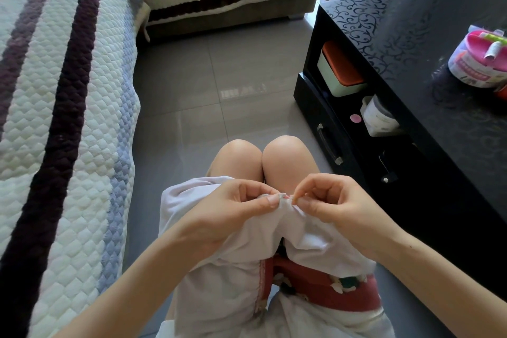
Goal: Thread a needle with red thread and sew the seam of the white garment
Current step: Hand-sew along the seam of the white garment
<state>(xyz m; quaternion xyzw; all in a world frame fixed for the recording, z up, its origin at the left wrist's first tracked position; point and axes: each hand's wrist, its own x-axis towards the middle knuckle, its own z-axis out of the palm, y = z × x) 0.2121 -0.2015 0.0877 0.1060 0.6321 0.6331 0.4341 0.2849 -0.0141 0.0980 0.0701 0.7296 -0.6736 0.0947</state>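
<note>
The white garment [236, 277] lies across my lap, bunched up toward my knees. My left hand [233, 208] pinches a raised fold of its seam between thumb and fingers. My right hand [326, 200] pinches something thin right at that fold, where a short bit of red thread [287, 197] shows on the cloth. The needle itself is too small to make out. A stitched seam edge [260, 282] runs down the garment below my hands.
A striped quilted sofa [55, 118] is on my left and a black glossy table [411, 68] on my right, with a container of sewing things [480, 60] on top. Boxes sit on the table's lower shelf [340, 68]. Grey tiled floor [219, 85] lies ahead.
</note>
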